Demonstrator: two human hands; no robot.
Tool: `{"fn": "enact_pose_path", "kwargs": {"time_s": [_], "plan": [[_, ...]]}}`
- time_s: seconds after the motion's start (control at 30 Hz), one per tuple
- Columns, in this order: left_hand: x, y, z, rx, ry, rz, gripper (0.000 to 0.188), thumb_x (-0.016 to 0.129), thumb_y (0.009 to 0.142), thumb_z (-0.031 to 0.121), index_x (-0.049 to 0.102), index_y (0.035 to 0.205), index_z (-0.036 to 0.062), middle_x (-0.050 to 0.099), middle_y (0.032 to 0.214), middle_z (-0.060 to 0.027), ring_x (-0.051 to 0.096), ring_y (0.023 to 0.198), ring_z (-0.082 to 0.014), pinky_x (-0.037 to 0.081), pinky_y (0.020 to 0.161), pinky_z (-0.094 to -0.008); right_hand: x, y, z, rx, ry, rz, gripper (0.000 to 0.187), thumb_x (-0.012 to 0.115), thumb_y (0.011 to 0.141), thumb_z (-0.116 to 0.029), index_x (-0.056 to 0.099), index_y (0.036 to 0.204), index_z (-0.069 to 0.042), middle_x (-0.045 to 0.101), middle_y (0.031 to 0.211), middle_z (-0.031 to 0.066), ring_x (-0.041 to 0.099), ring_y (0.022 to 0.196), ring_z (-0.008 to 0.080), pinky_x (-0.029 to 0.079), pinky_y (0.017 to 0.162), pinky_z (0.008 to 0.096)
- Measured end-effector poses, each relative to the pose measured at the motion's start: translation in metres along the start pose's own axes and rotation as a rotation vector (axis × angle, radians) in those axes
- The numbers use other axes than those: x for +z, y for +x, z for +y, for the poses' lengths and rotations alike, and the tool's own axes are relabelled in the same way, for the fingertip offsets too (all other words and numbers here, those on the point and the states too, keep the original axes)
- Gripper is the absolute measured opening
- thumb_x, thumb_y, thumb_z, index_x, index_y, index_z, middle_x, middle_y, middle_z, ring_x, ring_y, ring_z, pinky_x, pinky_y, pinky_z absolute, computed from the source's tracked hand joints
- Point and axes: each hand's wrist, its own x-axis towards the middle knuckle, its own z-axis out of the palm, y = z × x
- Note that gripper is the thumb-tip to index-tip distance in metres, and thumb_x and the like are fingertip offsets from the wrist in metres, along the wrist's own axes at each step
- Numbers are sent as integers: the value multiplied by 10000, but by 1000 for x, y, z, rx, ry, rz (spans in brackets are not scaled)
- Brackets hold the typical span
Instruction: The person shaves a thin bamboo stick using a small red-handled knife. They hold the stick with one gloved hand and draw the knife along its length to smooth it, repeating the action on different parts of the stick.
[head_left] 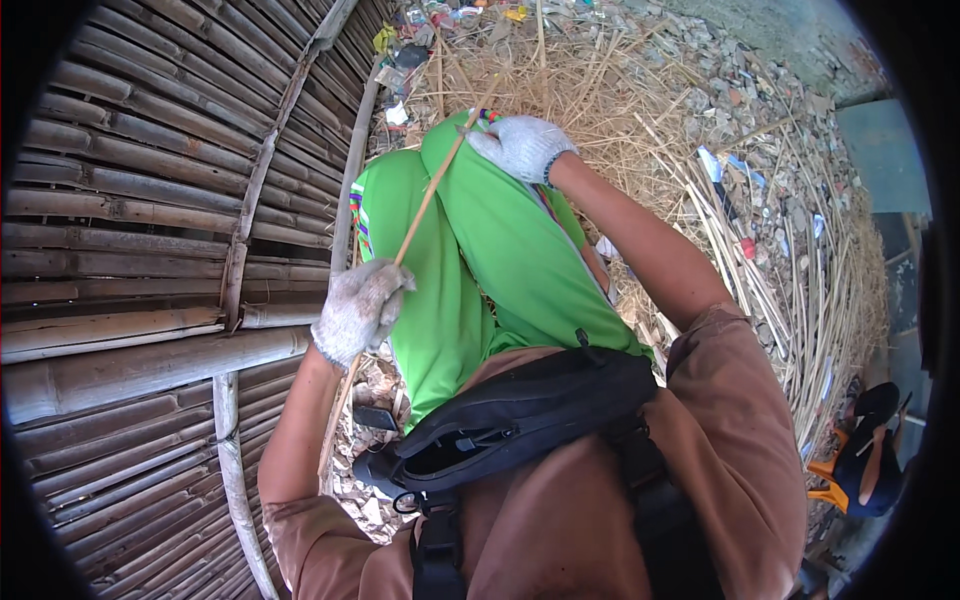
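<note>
A long, thin bamboo strip [425, 205] runs slantwise over my green-trousered knees, its upper end over the straw and its lower end passing beside my left forearm. My left hand [365, 308], in a soiled white knit glove, is closed around the strip near its middle. Beside the far knee, my right hand [522, 148] wears a similar glove and has its fingers drawn together close to the strip. A small dark pointed tip [461, 129] shows at its thumb, against the strip; the rest of that thing is hidden by the hand.
A bamboo slat wall [150, 210] stands close on my left. Loose straw [600, 120] and long split strips [750, 290] cover the ground ahead and right, among rubble and litter. A black waist bag [530, 400] lies across my lap. Another person [872, 450] sits at the lower right.
</note>
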Motion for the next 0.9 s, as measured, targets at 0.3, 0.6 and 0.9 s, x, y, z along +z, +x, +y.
{"fn": "enact_pose_path", "kwargs": {"time_s": [0.3,0.6,0.9], "plan": [[-20,-128,-60,-102,-282,-24,360,590,1121,322,630,1062,-30,439,591,23,370,400,-87,293,363,-260,5,-3,-2,-63,24,80,819,367,1030,-767,795,1059,-70,769,1099,281,748,1041,459,576,946,565],[-17,-127,-60,93,178,1,227,538,1126,198,657,1100,7,509,614,-22,510,481,-133,399,439,-284,3,-4,2,-67,23,108,801,378,1032,-760,803,1059,-82,769,1097,279,746,1043,463,578,941,561],[4,64,26,124,415,18,373,550,1082,380,688,983,48,593,673,-108,621,586,-204,509,548,-363,-3,-5,-8,-68,-79,51,795,356,1050,-764,802,1135,-111,772,1121,275,750,1035,465,583,936,570]]}}
